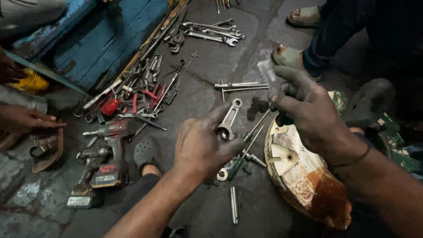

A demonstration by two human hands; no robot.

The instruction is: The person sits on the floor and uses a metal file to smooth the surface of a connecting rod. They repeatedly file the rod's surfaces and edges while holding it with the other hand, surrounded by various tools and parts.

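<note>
The left hand (200,147) is closed in a grip on a metal connecting rod (229,121), fingers wrapped round its big ring end while the small ring end points up and away from the palm. The right hand (308,110) is closed in a grip on a screwdriver (268,72) with a clear handle, which sticks up above the fingers and looks blurred; its tip is hidden by the hand.

Just below the left grip, on the dark concrete floor (211,75), lie two long screwdrivers (246,147) with green handles, a washer (222,175) and a short steel pin (234,205). Under and to the right of the right grip sits a worn white and orange engine cover (304,185).

Well left of the left grip are two cordless drills (103,161) and, beyond them, a heap of pliers and small tools (136,99). Far above both grips lies a row of spanners (211,33), and nearer a T-shaped wrench (240,86). Another person's hand (26,119) rests at the left edge, and sandalled feet (293,55) stand beyond the right grip.
</note>
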